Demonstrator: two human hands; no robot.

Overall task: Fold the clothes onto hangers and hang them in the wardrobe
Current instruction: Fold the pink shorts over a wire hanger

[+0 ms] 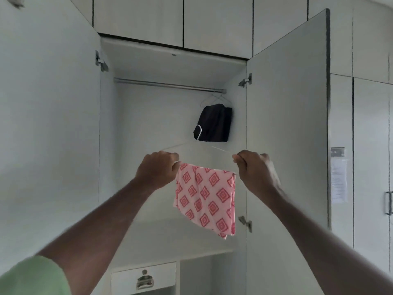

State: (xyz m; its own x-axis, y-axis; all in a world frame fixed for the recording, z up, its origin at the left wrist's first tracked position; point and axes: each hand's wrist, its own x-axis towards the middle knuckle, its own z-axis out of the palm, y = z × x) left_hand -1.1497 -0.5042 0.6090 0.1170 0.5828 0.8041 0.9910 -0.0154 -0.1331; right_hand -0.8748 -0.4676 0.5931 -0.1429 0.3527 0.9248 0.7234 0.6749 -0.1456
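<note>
A pink cloth with red diamond patterns (pixel 206 196) hangs folded over the bottom bar of a thin white wire hanger (pixel 219 149). My left hand (pixel 156 170) grips the hanger's left end and my right hand (pixel 254 171) grips its right end, both raised in front of the open wardrobe. The hanger's hook (pixel 198 133) points up toward the back. Above, a metal rail (pixel 168 84) spans the wardrobe. At the rail's right end a dark garment (pixel 214 123) hangs on another wire hanger (pixel 214 99).
The wardrobe's two doors stand wide open, the left door (pixel 49 124) and the right door (pixel 287 124). Below is a white drawer with a metal handle (pixel 144 279). Closed cupboards (pixel 217 20) run above. A paper notice (pixel 338 179) is stuck on the neighbouring unit.
</note>
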